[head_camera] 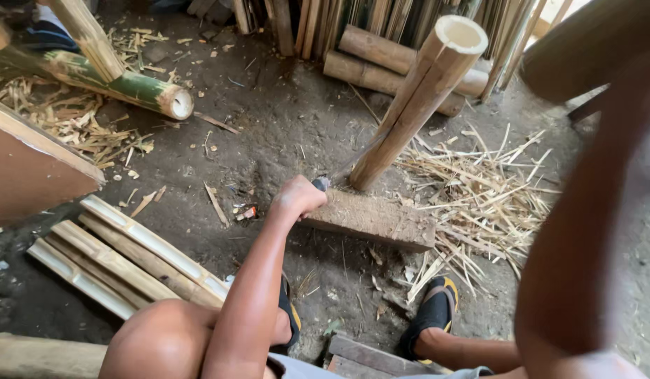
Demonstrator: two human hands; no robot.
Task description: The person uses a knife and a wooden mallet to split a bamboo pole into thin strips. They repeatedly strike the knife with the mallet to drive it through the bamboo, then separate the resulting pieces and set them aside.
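A pale bamboo pole leans upright, its lower end resting on a worn wooden block on the dirt floor. My left hand is closed around the dark handle of a knife, held against the foot of the pole; the blade is barely visible. My right arm rises blurred along the right side. My right hand meets a thick wooden club at the top right, well above the pole's open top.
Split bamboo slats lie at the left by my knee. A green bamboo log lies at the back left, more logs and stacked strips at the back. Shavings cover the right. My shoes flank the block.
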